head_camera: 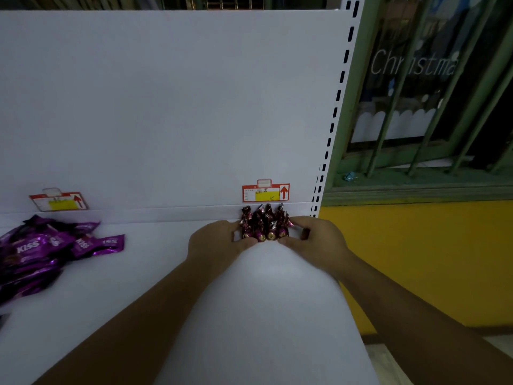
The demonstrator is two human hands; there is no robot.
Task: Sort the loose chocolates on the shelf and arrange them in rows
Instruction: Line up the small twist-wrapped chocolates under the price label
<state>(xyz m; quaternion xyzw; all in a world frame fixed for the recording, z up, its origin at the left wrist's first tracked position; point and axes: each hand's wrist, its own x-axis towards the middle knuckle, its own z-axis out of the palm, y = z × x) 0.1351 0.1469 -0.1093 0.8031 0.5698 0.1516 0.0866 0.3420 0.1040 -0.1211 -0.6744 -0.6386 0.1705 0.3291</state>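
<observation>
Two bare forearms reach up from the bottom edge across the white shelf [263, 315], drawing together toward its far right corner. The left hand [219, 240] and the right hand [313, 240] meet on either side of a small cluster of dark red chocolates [263, 225]. These are foil-wrapped with twisted ends, and gold spots show on the near ones. Each hand is partly closed: the fingers are bent inward round its own side of the cluster, and the thumb tips touch the nearest sweets at the front, so the two hands cup the cluster between them. The chocolates stand packed close together, right against the shelf's back edge, under a red and yellow price tag [266, 191].

Well apart, at the shelf's left end, lies a loose heap of purple packets [50, 251] printed "KISS", below a second price tag [58, 201]. A slotted white upright [341, 87] borders the back panel on the right. Beyond it are a yellow wall [416, 259] and a barred window [413, 65] with "Christmas" lettering.
</observation>
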